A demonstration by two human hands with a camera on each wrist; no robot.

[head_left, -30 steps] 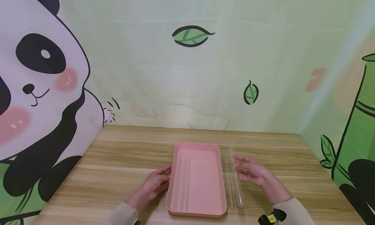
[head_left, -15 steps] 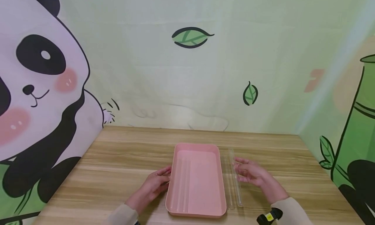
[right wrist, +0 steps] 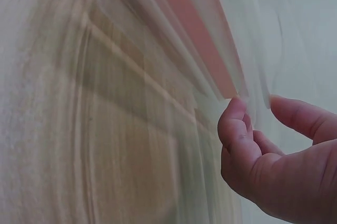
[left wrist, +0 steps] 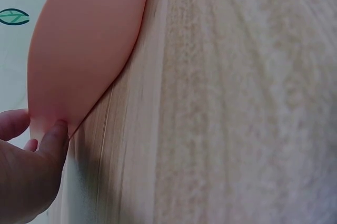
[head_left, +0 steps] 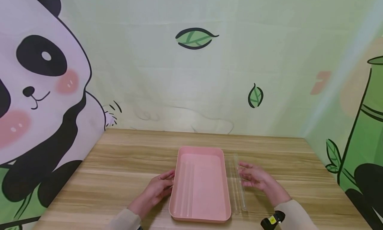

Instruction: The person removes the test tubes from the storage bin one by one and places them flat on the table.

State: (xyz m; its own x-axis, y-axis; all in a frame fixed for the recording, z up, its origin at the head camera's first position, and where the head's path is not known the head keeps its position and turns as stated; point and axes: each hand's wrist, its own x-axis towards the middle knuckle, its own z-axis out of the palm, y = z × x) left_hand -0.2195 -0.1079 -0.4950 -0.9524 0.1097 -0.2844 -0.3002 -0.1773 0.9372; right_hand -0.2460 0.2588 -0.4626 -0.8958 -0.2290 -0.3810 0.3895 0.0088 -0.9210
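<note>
A pink rectangular tray (head_left: 209, 183) lies on the table in front of me in the head view. Long, narrow, clear ridges (head_left: 184, 190) run down the left part of its inside; whether they are a separate clear piece is hard to tell. My left hand (head_left: 157, 188) touches the outside of the tray's left wall with its fingertips. Right of the tray stands a long, narrow, clear plastic piece (head_left: 243, 195), see-through with rounded edges. The fingertips of my right hand (head_left: 257, 177) touch its right side. In the right wrist view the clear piece overlaps the pink tray's wall.
The wood-grain table (head_left: 134, 147) reaches back to a green cloth backdrop (head_left: 143, 73) printed with a panda (head_left: 45, 73) and leaves. A black device with a yellow label (head_left: 272, 220) is strapped at my right wrist.
My right hand and the clear plastic piece have shifted very slightly to the left, toward the tray. The left hand and the tray stay where they were.
</note>
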